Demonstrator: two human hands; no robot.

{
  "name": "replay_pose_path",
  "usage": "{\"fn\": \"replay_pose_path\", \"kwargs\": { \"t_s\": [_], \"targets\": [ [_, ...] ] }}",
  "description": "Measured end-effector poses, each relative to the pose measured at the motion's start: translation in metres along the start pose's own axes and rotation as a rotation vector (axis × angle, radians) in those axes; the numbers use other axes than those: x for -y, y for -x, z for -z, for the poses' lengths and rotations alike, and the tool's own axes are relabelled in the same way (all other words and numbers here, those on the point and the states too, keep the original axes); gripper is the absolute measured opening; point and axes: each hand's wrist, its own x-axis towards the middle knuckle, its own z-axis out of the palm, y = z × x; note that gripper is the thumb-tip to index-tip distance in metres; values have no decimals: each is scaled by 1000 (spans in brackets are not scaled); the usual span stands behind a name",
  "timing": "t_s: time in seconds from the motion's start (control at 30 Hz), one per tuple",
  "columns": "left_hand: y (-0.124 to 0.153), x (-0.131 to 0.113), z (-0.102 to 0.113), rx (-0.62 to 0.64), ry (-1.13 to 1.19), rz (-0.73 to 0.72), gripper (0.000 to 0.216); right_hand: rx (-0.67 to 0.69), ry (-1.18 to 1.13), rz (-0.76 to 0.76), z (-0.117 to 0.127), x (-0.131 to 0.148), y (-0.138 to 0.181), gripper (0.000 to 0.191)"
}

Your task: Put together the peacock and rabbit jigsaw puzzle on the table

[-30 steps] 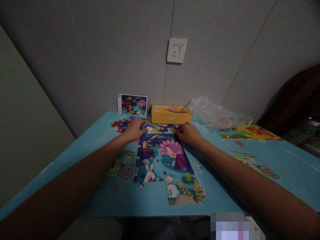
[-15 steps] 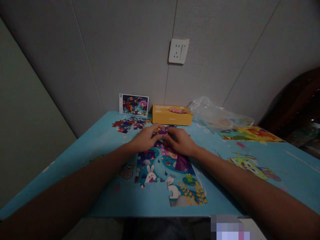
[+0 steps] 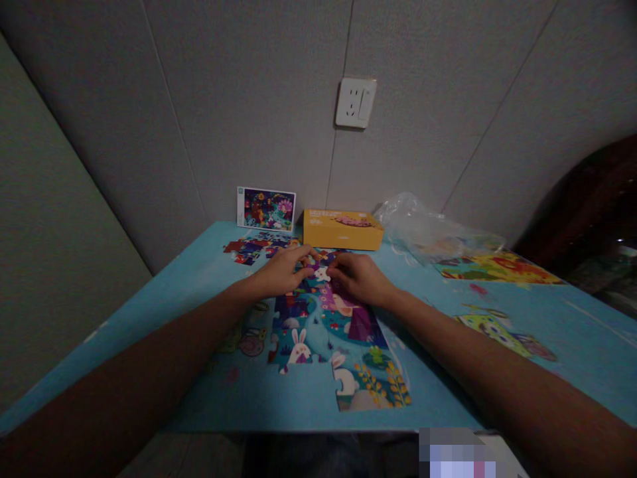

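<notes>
A partly joined jigsaw puzzle [image 3: 318, 325] lies in front of me, showing a stream, rabbits, a frog and yellow plants. At its far end, a small puzzle piece with a white rabbit [image 3: 322, 274] sits between my two hands. My left hand [image 3: 284, 269] has curled fingers and a thumb at the piece's left side. From the right, my right hand [image 3: 364, 279] pinches at the piece's other edge, its fingertips partly hidden. Loose puzzle pieces [image 3: 246, 249] are spread beyond my left hand.
A picture card [image 3: 266, 209] leans on the wall beside a yellow box [image 3: 343, 230]. Right of it lie a clear plastic bag [image 3: 418, 229] and a colourful picture sheet [image 3: 502, 268]. The blue tablecloth [image 3: 223, 398] has cartoon prints. A wall socket [image 3: 355, 102] is above.
My hands have drawn slightly apart, and the white rabbit piece between them now shows. My right fingers have curled in more. The joined puzzle stays put.
</notes>
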Motion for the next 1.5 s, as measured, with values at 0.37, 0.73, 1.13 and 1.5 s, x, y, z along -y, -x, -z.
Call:
{"fn": "replay_pose_path", "kwargs": {
  "t_s": [0.37,0.73,1.13,1.5],
  "targets": [
    [0,1,0,-7,35,1,20,5,-35,60,-3,-5,1,17],
    [-2,0,1,35,7,14,21,378,-80,454,12,52,31,23],
    [-1,2,-3,-72,-59,2,25,383,89,348,-6,53,27,24],
    [-2,4,-6,-23,-14,61,26,-96,141,-137,3,15,8,28]
  ]
}}
